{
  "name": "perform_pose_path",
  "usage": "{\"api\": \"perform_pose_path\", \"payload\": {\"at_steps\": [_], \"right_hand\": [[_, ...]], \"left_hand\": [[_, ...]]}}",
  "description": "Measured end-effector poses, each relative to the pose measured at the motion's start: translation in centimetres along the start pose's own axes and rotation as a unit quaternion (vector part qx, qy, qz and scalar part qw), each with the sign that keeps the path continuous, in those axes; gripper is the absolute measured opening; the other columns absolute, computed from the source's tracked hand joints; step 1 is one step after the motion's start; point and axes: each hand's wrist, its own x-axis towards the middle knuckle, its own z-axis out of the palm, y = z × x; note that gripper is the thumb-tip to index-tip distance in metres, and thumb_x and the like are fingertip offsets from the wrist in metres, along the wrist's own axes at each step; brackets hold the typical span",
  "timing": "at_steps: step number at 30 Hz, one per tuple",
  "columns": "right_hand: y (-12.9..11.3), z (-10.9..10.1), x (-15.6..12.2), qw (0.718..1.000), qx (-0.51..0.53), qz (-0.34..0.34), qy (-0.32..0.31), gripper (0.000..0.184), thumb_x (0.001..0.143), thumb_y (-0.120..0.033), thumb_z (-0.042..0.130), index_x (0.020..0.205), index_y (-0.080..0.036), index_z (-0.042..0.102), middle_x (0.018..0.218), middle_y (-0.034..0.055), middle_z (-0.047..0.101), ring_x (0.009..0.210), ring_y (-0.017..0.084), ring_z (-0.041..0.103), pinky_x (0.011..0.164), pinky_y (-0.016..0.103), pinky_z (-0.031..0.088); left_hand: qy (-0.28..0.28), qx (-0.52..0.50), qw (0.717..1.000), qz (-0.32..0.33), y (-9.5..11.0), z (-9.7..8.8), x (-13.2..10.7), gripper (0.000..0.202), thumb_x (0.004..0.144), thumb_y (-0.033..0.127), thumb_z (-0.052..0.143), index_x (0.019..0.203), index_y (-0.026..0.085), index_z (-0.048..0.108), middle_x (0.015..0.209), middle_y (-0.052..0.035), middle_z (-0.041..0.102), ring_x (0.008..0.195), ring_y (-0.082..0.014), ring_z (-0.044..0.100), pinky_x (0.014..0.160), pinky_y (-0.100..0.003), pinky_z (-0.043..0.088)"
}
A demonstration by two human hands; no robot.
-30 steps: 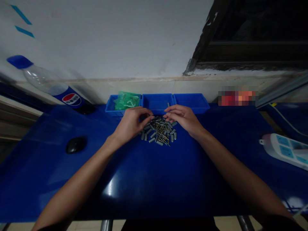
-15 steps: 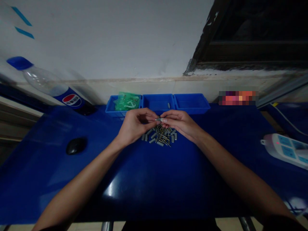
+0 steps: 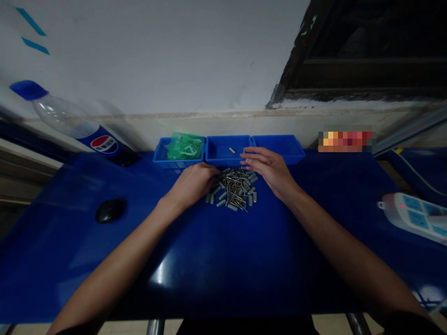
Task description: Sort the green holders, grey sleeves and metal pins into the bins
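Note:
My right hand (image 3: 267,167) is over the front edge of the middle blue tray (image 3: 218,145), its fingers stretched out and apart, holding nothing. A small metallic cylinder (image 3: 232,150) shows within that tray, left of the fingertips; whether it rests on the bottom I cannot make out. My left hand (image 3: 195,184) is low at the left side of a pile of thin brass-and-silver pins (image 3: 237,193). Its fingers curl in toward the pile, and their tips are partly hidden. Grey cylindrical sleeves (image 3: 232,208) lie among and around the pins.
A green plastic bag of small parts (image 3: 185,146) fills the left tray (image 3: 162,156); a right tray (image 3: 279,146) adjoins the middle one. On the blue table (image 3: 209,260) are a black mouse (image 3: 110,211), a cola bottle (image 3: 104,143) and a power strip (image 3: 415,216).
Both hands held a small metallic piece together above the pile; they have parted. My right hand opened near the middle tray, where a cylinder now appears. My left hand moved down to the pile's left.

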Motion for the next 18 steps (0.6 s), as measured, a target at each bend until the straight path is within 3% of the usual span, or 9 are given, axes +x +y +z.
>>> {"api": "perform_pose_path", "payload": {"at_steps": [6, 12, 18], "right_hand": [[-0.50, 0.20, -0.32, 1.000, -0.008, 0.019, -0.013, 0.025, 0.083, -0.031, 0.077, 0.107, -0.025, 0.075, 0.116, 0.0091, 0.081, 0.100, 0.026, 0.078, 0.096, 0.046, 0.060], [-0.46, 0.19, -0.24, 1.000, 0.002, 0.023, -0.018, 0.023, 0.081, -0.031, 0.079, 0.104, -0.025, 0.076, 0.112, 0.0085, 0.081, 0.094, 0.024, 0.077, 0.089, 0.044, 0.060], [-0.30, 0.05, -0.18, 0.999, -0.010, 0.024, -0.028, 0.024, 0.083, -0.031, 0.079, 0.106, -0.024, 0.076, 0.112, 0.0093, 0.081, 0.092, 0.024, 0.077, 0.086, 0.043, 0.060]], "left_hand": [[-0.034, 0.070, 0.997, -0.015, 0.08, -0.34, 0.04, 0.029, 0.097, 0.008, 0.055, 0.112, 0.016, 0.078, 0.107, -0.0138, 0.078, 0.098, -0.0261, 0.076, 0.085, -0.039, 0.062], [-0.029, 0.146, 0.989, -0.027, -0.06, -0.39, -0.18, 0.033, 0.093, 0.006, 0.054, 0.114, 0.017, 0.077, 0.109, -0.0129, 0.078, 0.101, -0.0276, 0.075, 0.079, -0.034, 0.061], [-0.061, 0.158, 0.984, -0.055, -0.08, -0.06, -0.19, 0.027, 0.092, 0.005, 0.052, 0.097, 0.016, 0.076, 0.099, -0.0120, 0.078, 0.087, -0.0263, 0.077, 0.072, -0.033, 0.059]]}}
